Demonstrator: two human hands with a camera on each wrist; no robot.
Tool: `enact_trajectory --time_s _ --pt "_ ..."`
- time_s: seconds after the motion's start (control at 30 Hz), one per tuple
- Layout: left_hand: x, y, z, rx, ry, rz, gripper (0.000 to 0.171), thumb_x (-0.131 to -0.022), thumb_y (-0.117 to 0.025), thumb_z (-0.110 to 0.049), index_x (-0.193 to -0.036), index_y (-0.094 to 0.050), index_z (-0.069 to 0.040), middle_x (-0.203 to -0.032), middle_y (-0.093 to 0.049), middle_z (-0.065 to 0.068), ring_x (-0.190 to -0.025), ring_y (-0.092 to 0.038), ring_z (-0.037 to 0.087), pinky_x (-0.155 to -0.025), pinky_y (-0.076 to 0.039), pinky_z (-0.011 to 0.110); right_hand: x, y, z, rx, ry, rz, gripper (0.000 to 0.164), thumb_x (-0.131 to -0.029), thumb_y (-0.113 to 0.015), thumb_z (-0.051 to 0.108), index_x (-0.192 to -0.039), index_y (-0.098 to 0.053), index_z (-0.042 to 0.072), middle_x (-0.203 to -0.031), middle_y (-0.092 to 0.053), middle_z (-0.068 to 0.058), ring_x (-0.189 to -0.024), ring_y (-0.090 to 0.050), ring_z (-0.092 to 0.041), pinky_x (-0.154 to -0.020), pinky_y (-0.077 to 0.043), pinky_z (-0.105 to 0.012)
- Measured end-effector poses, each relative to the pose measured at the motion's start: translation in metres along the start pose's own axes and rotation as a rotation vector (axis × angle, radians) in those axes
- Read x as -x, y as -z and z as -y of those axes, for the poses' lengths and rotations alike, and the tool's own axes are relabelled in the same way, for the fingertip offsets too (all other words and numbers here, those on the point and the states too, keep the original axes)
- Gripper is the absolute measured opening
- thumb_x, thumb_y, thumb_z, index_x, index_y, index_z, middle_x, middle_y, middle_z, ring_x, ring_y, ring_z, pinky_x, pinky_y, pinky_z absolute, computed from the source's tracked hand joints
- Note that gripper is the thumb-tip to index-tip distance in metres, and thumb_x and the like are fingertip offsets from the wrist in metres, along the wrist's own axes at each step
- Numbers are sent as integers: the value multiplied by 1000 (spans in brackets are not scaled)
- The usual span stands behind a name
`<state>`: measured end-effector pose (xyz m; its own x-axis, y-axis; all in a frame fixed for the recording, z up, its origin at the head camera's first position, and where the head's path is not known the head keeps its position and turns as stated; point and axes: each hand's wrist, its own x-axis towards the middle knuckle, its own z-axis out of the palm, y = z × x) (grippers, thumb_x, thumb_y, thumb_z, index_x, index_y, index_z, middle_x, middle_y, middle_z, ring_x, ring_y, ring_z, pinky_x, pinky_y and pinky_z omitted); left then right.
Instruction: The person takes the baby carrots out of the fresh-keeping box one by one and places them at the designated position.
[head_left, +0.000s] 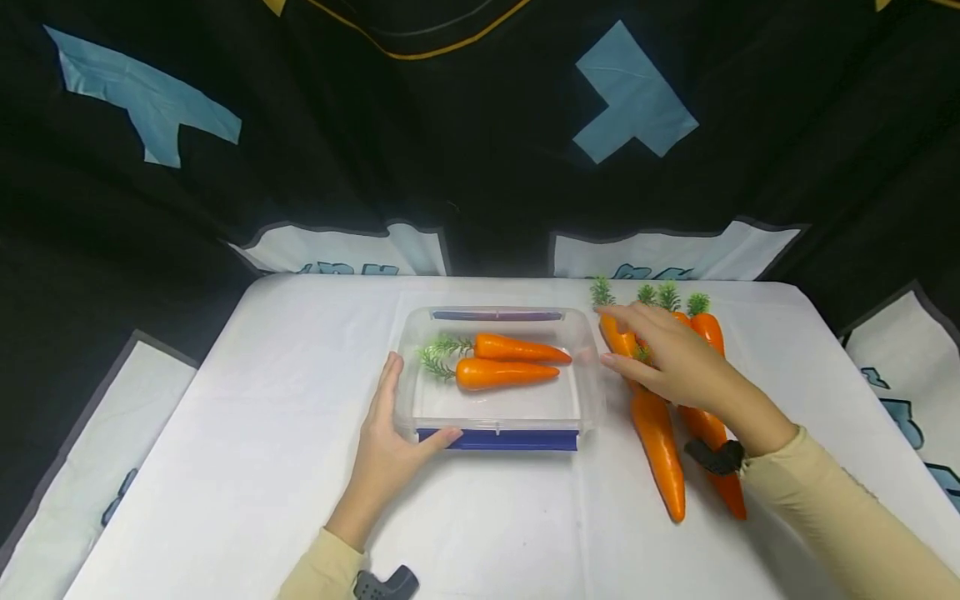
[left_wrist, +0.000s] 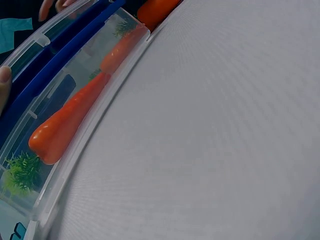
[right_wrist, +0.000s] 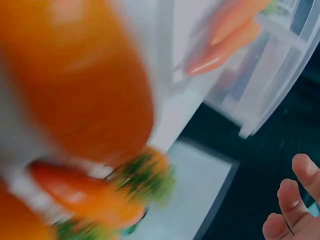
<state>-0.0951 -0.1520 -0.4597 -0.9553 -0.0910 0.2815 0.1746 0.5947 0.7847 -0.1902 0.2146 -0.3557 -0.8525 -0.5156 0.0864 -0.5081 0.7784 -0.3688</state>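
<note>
A clear plastic container [head_left: 495, 425] with blue latches [head_left: 517, 440] stands mid-table, its top open. Inside lie two orange carrots [head_left: 506, 374] with green tops at the left. My left hand [head_left: 390, 454] rests against the container's left front corner, fingers along the left wall and thumb touching the front edge. Beside the container's right wall, my right hand [head_left: 678, 358] hovers over a group of several carrots [head_left: 660, 450], its fingers extended to the left. Nothing shows in its fingers in the right wrist view. The hand and wrist hide parts of these carrots.
A white cloth covers the table [head_left: 300, 358]. Behind it hangs a black curtain [head_left: 480, 150] with blue patches. The loose carrots [head_left: 727, 492] reach from the table's back edge towards the front at the right.
</note>
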Motion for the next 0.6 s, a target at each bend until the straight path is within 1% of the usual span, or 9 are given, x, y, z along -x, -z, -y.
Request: enact_trajectory --time_s 0.1,0.13,0.2,0.27,0.37,0.47,0.53,0.6 --pt "0 0 -1 -2 7 7 120 -68 -88 -49 -160 -15 -27 -168 -15 -2 -154 -19 24 -123 -23 55 -18 -6 14 0 40 18 69 -92 -60 59 -151 -39 31 -130 -60 -7 -119 -53 -27 -100 -51 -56" --pt "0 0 -1 -2 9 9 120 -68 -88 -49 -160 -15 -27 -168 -15 -3 -154 -19 24 -123 -23 55 -24 -8 18 -4 51 29 70 -91 -59 60 -152 -38 32 -130 -60 -5 -120 -53 -26 -100 -51 -55" --pt "0 0 -1 -2 11 10 120 -68 -88 -50 -160 -15 -26 -167 -14 -4 -154 -19 24 -123 -23 55 -35 -13 27 -13 80 49 70 -90 -59 62 -151 -38 35 -126 -61 -2 -116 -54 -22 -98 -53 -51" --pt "0 0 -1 -1 11 8 120 -68 -89 -49 -160 -15 -25 -167 -14 -5 -154 -19 24 -123 -23 55 -45 -19 35 -18 113 69 69 -90 -59 62 -151 -37 37 -128 -61 0 -117 -55 -20 -98 -54 -49" --pt "0 0 0 -5 9 4 120 -68 -89 -50 -160 -16 -25 -167 -14 -5 -154 -20 24 -123 -23 55 -60 -29 46 -11 190 86 67 -92 -63 55 -151 -38 36 -134 -60 2 -119 -56 -21 -101 -52 -50" --pt "0 0 0 -10 3 3 121 -68 -88 -50 -160 -15 -25 -167 -15 -4 -154 -21 25 -123 -24 55 -71 -39 54 18 268 98 66 -92 -66 47 -150 -40 33 -140 -58 3 -125 -56 -23 -107 -48 -51" --pt "0 0 1 -14 -2 2 120 -68 -88 -50 -160 -15 -25 -167 -15 -3 -154 -21 26 -122 -25 55 -76 -46 59 41 301 108 66 -92 -67 46 -150 -41 32 -143 -56 4 -128 -55 -23 -111 -44 -52" --pt "0 1 2 -15 -3 3 121 -68 -88 -51 -160 -15 -25 -167 -16 -3 -154 -21 25 -123 -25 55 -79 -52 62 59 327 123 66 -91 -68 46 -150 -42 31 -141 -58 3 -128 -56 -23 -112 -43 -52"
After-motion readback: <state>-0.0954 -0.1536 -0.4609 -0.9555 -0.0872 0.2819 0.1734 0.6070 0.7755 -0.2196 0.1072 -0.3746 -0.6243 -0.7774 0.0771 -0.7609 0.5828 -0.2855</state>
